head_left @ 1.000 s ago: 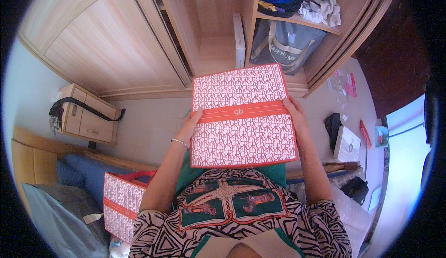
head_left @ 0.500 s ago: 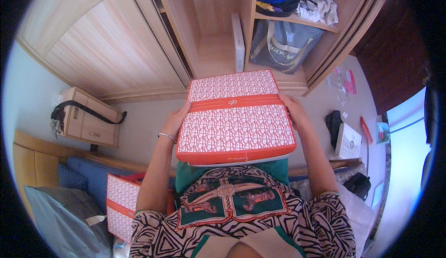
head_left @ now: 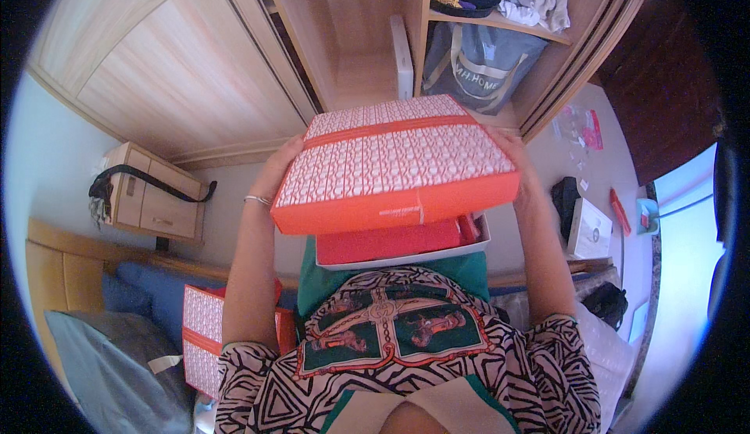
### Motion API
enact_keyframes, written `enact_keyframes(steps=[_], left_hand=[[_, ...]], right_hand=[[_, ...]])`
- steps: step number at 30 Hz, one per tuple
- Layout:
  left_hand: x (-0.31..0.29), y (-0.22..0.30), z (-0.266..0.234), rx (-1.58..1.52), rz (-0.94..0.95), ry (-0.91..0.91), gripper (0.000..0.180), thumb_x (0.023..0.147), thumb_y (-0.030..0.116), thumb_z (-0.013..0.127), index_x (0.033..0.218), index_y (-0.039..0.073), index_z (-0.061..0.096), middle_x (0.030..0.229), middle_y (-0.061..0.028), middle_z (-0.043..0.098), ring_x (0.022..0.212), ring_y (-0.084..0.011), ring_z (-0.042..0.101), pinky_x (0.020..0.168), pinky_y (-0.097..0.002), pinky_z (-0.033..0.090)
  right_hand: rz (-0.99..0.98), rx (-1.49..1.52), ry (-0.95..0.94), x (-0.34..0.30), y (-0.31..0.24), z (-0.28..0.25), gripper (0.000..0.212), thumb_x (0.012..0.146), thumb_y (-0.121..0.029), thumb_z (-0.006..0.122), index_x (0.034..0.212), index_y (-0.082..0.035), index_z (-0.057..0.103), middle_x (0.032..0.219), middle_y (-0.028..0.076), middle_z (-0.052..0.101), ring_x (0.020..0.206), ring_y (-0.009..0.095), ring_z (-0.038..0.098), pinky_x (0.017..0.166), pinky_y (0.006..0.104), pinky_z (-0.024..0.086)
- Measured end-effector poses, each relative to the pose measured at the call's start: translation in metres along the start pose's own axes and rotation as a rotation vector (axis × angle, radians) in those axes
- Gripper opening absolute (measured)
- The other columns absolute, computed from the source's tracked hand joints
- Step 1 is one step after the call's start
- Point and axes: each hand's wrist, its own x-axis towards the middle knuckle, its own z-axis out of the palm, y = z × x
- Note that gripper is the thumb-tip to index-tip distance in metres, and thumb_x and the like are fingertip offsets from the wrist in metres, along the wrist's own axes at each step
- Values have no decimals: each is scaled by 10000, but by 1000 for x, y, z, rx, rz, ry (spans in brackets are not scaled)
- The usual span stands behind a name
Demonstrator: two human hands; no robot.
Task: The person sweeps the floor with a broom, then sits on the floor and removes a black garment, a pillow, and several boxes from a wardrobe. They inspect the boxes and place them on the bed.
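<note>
Between my two hands is a box lid (head_left: 391, 160), white with a red repeated pattern, a red band across it and red sides. Its near edge is tilted up. My left hand (head_left: 283, 170) is closed on the lid's left side, and my right hand (head_left: 516, 160) grips the right side; the fingertips of both are partly hidden. Below the lid, the white box base (head_left: 406, 256) rests on my lap, apart from the lid at the near side. Red material (head_left: 394, 240) shows inside it, its kind unclear.
Ahead stands an open wardrobe (head_left: 359, 59) with a grey storage bag (head_left: 488, 67) on its lower shelf. A matching red-and-white bag (head_left: 201, 332) is at my left beside a dark grey bag (head_left: 117, 371). A white box (head_left: 591, 227) lies on the floor at the right.
Both hands have raised the lid, near edge up, off the base. The white base and the red material inside now show beneath it.
</note>
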Motion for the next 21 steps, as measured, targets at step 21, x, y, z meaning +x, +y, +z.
enact_keyframes(steps=[21], left_hand=[[16,1,-22,-569,-82,-115,355,905,185,533,1185,-34,532,1118,-201,625,977,-281,643,885,-403,523]], right_hand=[[-355,95,-66,-19,-12,34,417,858,-78,557,1265,-8,498,1244,108,561,1130,204,542,982,345,415]])
